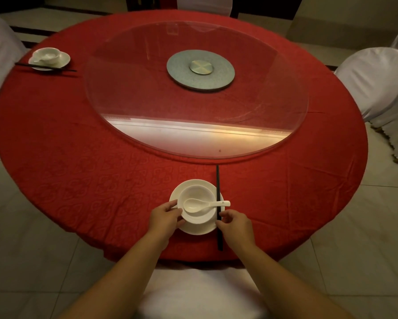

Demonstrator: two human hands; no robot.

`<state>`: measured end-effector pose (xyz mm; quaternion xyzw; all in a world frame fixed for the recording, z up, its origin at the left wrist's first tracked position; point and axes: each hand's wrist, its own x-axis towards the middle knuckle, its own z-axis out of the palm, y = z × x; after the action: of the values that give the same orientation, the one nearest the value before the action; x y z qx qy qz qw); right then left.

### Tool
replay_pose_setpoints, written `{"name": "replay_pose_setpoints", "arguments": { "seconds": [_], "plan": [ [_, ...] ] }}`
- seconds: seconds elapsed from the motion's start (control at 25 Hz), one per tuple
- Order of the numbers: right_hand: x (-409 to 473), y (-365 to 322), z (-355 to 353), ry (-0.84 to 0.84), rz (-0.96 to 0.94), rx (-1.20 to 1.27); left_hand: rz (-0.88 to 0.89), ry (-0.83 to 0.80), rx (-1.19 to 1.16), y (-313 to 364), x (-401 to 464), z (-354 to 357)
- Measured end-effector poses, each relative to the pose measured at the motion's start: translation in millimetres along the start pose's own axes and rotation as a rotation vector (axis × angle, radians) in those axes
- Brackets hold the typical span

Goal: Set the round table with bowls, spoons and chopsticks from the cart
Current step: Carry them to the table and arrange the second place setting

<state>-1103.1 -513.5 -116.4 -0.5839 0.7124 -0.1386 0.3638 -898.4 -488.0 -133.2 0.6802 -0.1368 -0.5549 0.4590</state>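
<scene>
Near the front edge of the round table, covered in red cloth, a white bowl stands on a white plate. A white spoon lies in the bowl, its handle pointing right. Black chopsticks lie to the right of the plate, pointing away from me. My left hand grips the left side of the bowl. My right hand pinches the chopsticks beside the plate's right rim.
A second setting of bowl and plate with chopsticks sits at the far left. A glass turntable covers the table's middle. White-covered chairs stand at the left, the right, the back and just below my arms.
</scene>
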Motion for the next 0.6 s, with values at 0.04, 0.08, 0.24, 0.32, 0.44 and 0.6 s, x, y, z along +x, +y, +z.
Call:
{"name": "replay_pose_setpoints", "arguments": {
  "seconds": [0.04,0.08,0.24,0.32,0.44,0.6],
  "plan": [
    [-0.3,-0.2,0.2,-0.002,0.0,-0.003,-0.001,0.0,0.0,0.0,-0.3,0.1],
    [-0.7,-0.4,0.4,-0.003,-0.001,-0.005,-0.001,0.0,0.001,-0.3,-0.6,0.1],
    [-2.4,-0.1,-0.1,0.006,-0.007,-0.01,-0.008,0.005,0.012,0.2,-0.6,-1.4],
    [-3.0,0.6,-0.7,0.013,-0.008,-0.001,-0.01,0.006,0.02,2.2,-1.4,-2.2],
    [-6.0,-3.2,-5.5,0.024,-0.007,0.039,-0.006,0.021,0.031,9.0,-6.1,-4.3],
    [-14.9,-18.5,-21.0,0.069,-0.065,0.069,0.049,0.079,0.136,22.5,-20.2,-20.7]
  ]
}}
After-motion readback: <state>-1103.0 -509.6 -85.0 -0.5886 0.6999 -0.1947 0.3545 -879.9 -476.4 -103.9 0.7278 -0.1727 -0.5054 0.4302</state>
